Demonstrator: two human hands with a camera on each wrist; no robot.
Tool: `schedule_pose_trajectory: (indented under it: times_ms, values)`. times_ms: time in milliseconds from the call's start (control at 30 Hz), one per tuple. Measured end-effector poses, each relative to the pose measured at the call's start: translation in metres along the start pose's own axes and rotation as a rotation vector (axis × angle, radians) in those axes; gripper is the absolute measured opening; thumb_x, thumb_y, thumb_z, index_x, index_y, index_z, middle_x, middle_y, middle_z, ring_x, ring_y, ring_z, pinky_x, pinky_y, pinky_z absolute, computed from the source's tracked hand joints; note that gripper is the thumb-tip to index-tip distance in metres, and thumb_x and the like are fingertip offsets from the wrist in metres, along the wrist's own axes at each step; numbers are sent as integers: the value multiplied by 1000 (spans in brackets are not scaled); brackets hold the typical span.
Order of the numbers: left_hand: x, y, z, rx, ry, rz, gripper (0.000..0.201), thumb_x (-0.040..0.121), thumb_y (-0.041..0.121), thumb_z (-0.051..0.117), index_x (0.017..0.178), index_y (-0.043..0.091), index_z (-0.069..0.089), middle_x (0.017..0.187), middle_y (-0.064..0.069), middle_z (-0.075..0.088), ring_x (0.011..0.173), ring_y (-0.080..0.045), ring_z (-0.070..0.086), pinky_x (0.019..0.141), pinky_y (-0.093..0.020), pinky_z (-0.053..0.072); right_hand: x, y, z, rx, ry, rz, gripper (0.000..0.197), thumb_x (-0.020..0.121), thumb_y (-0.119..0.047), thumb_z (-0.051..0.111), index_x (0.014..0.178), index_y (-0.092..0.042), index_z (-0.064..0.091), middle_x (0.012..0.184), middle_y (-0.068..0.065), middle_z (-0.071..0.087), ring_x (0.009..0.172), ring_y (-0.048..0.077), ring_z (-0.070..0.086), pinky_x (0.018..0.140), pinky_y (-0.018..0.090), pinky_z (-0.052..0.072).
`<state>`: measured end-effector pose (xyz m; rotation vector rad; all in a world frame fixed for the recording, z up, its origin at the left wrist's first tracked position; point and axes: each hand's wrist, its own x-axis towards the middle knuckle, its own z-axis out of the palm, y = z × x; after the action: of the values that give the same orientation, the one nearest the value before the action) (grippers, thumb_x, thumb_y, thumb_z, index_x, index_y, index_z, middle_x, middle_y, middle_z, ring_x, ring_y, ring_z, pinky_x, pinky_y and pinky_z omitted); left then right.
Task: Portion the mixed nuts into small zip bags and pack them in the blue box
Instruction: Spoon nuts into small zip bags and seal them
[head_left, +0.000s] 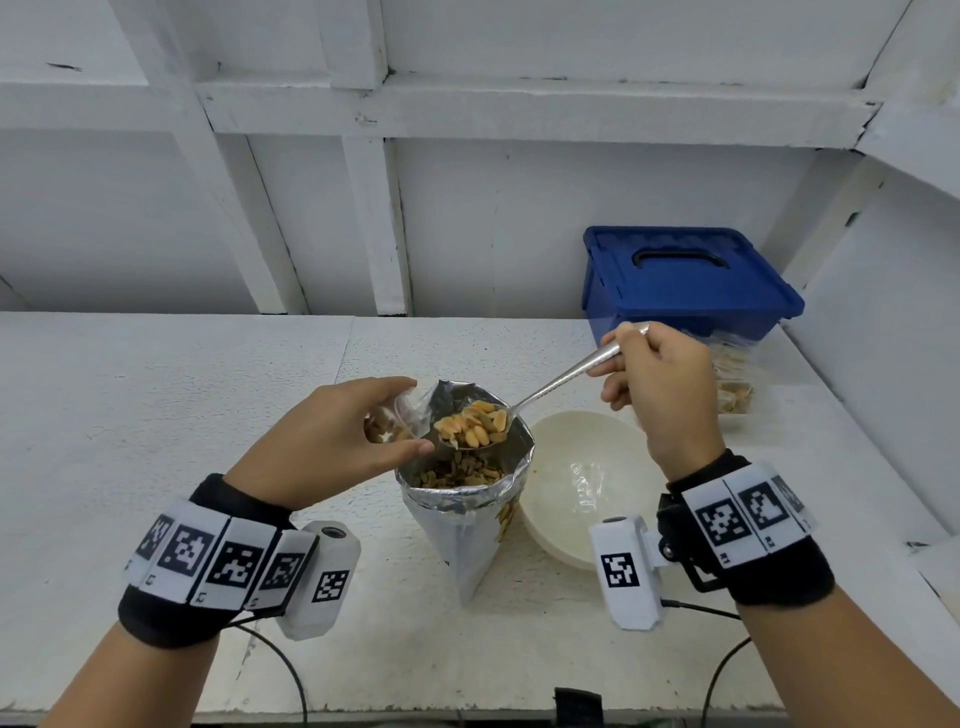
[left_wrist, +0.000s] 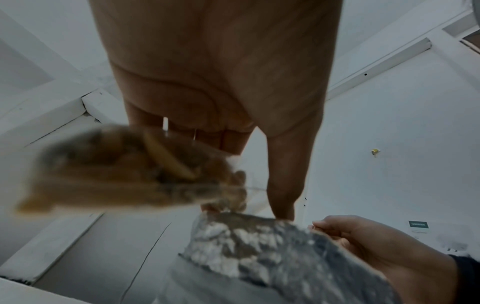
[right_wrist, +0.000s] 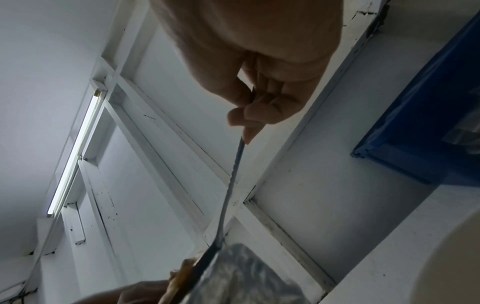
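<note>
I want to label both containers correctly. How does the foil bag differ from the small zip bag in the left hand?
The foil bag is silver and opaque; the small zip bag is clear, so its nuts show through. The foil bag is much bigger and stands on the table, while the small zip bag is held up by the left hand. Both are open and hold mixed nuts.

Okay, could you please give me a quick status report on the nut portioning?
Left hand holds small zip bag, part filled. Right hand holds spoon heaped with nuts over the foil pouch. Blue box lid closed.
</note>
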<state>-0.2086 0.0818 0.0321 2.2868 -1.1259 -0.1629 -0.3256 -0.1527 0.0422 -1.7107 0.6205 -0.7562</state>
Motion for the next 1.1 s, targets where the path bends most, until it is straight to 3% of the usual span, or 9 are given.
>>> schedule_pose_trajectory:
  times_ms: [133, 300, 533, 633, 733, 867, 933, 1033, 1100]
  values:
    - [0, 3, -1, 18, -19, 3, 114, 46, 99, 24, 129, 26, 53, 104, 15, 60, 91, -2, 54, 69, -5, 39, 4, -5, -5, 20, 38, -34, 26, 96, -14, 43, 77, -13, 60, 58, 1, 62, 42, 7, 52, 44, 20, 43]
    - [2, 8, -1, 36, -36, 14, 114, 46, 99, 25, 128, 25, 54, 113, 12, 62, 95, -1, 52, 74, -4, 36, 5, -11, -5, 38, 57, -43, 26, 96, -13, 43, 78, -11, 61, 56, 0, 62, 43, 7, 53, 43, 18, 44]
    - [6, 20, 4, 0, -37, 30, 87, 57, 75, 48, 128, 25, 54, 116, 11, 61, 99, 0, 51, 74, -2, 36, 2, -12, 4, 40, 36, -59, 25, 97, -13, 43, 79, -11, 60, 60, 3, 63, 42, 7, 52, 45, 22, 45]
    - [8, 21, 8, -5, -29, 17, 70, 69, 57, 71, 129, 24, 53, 116, 10, 62, 99, -2, 51, 74, -2, 36, 1, -14, 8, 25, 31, -68, 25, 97, -14, 42, 78, -13, 60, 60, 3, 63, 41, 7, 53, 46, 24, 46]
    - [9, 20, 12, -21, -13, 10, 67, 71, 50, 73, 128, 22, 53, 114, 8, 62, 99, -5, 54, 77, -7, 39, -1, -18, 12, -8, 20, -112, 25, 97, -15, 42, 79, -13, 59, 61, 2, 63, 41, 6, 54, 46, 25, 47]
    - [9, 18, 17, -82, 18, 2, 81, 57, 72, 56, 123, 24, 56, 102, 15, 60, 92, -3, 58, 76, -12, 46, -9, -31, 18, -90, 44, -312, 24, 97, -16, 43, 83, -7, 60, 60, -2, 61, 43, 4, 56, 46, 29, 49]
    - [8, 16, 20, -157, 65, -14, 71, 57, 70, 58, 115, 29, 57, 96, 20, 62, 88, 2, 60, 73, -11, 47, -14, -39, 22, -127, 68, -476, 23, 97, -17, 44, 83, -7, 59, 58, -3, 60, 46, 3, 58, 46, 30, 51]
    - [9, 13, 23, -268, 137, -66, 50, 63, 56, 76, 104, 36, 56, 91, 22, 62, 84, 11, 57, 66, -6, 44, -19, -51, 26, -144, 87, -688, 29, 96, -21, 43, 82, -3, 61, 54, 6, 57, 47, 13, 59, 45, 37, 47]
    - [7, 11, 24, -340, 153, -106, 45, 64, 54, 76, 100, 37, 57, 84, 16, 65, 76, 7, 59, 58, -9, 45, -21, -56, 27, -144, 92, -773, 32, 95, -21, 43, 82, 0, 62, 52, 7, 57, 45, 18, 57, 43, 36, 45]
